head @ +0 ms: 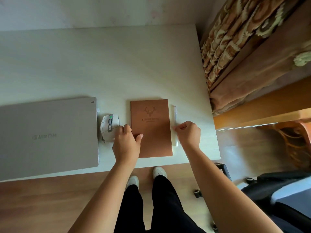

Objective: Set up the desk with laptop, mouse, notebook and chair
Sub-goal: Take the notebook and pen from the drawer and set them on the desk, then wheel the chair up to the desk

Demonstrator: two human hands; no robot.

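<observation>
A person is standing at a pale desk (117,64), looking straight down on it. A closed silver laptop (48,133) is lying flat at the left of the desktop, near the front edge. Just to its right a white mouse (109,127) is sitting, with a small green light glowing on its top. A brown notebook (151,128) with a deer-head emblem on its cover is lying closed further right, and a white pen (175,125) is lying just beside the notebook's right edge, parallel to it. The left hand (126,142) is gripping the notebook's left edge, thumb pressing on the cover and fingers curling at the side, with the knuckles close to the mouse. The right hand (188,133) is curling its fingers around the pen, pinching it about midway along. A dark wheeled chair (277,190) is standing on the wooden floor (33,207) to the right, well apart from the desk's front edge.
</observation>
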